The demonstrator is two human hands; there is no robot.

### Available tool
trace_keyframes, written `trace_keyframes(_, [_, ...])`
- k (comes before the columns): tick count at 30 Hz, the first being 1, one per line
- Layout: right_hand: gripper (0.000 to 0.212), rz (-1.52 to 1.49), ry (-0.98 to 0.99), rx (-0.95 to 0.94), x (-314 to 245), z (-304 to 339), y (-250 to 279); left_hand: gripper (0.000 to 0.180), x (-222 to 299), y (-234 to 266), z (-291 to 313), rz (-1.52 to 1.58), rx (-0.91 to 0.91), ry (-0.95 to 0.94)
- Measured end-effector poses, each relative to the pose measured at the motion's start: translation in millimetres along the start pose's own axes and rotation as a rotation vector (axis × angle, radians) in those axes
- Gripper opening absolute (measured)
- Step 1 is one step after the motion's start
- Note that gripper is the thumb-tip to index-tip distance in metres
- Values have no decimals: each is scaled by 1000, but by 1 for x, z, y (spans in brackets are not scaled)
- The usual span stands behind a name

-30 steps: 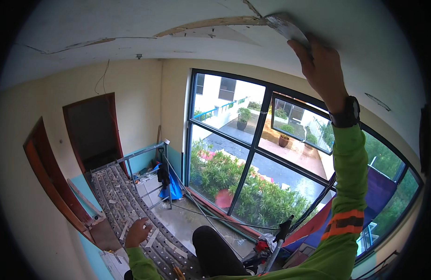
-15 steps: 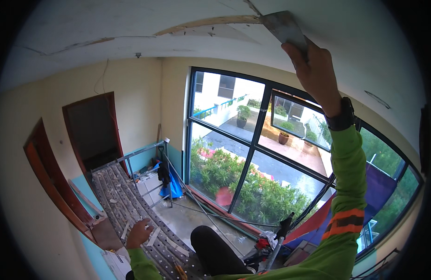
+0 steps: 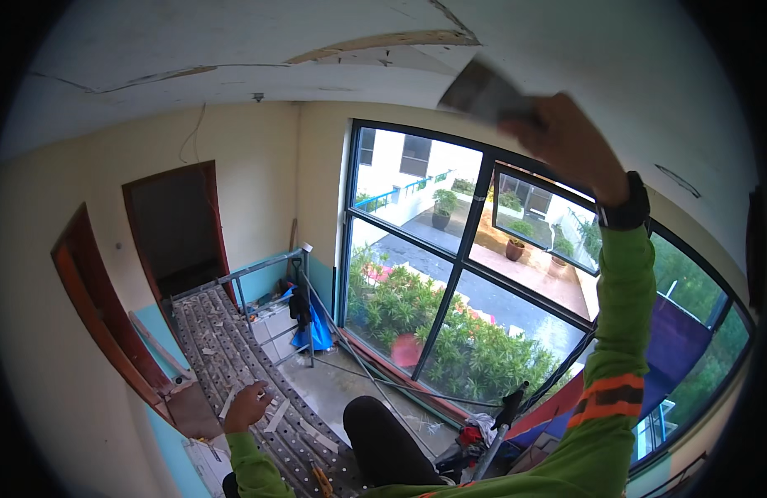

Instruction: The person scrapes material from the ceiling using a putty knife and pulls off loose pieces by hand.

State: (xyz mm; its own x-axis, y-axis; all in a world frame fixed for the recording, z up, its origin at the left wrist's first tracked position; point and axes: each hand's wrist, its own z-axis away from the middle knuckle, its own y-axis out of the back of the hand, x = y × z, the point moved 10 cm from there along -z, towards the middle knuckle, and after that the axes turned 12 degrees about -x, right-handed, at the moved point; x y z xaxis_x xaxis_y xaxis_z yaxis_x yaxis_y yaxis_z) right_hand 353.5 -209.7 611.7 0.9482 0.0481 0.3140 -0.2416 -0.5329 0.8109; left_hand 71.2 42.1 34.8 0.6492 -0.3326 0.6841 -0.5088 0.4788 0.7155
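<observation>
Raised toward the ceiling, my right hand (image 3: 570,137) is closed round the handle of a putty knife (image 3: 480,90). Its broad grey blade is smeared by motion and shows just below a cracked, broken strip of ceiling (image 3: 383,41) with bare brownish material. Whether the blade touches the ceiling I cannot tell. Low on the left, my left hand (image 3: 249,407) is at the perforated metal scaffold platform (image 3: 234,344), its fingers apart and nothing visible in them. Pale scraps (image 3: 277,415) lie on the platform beside it.
A metal railing (image 3: 263,267) stands at the platform's far end, with a blue bag (image 3: 314,328) hanging near it. Large dark-framed windows (image 3: 462,257) fill the right side. Door openings (image 3: 176,228) are at left. Pliers-like orange handles (image 3: 321,480) lie near my knee.
The putty knife has come down and away from the end of the ceiling crack, its blade swinging to the left. My left hand stays at the platform. The view has shifted slightly.
</observation>
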Motion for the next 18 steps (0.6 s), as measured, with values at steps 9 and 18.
trace_keyframes(9, [27, 312, -91, 589, 14, 23, 25, 47, -8, -3, -7, 10, 9, 20])
trace_keyframes(18, [25, 479, 14, 671, 1, 18, 26, 47, -3, 1, -2, 3, 1, 12])
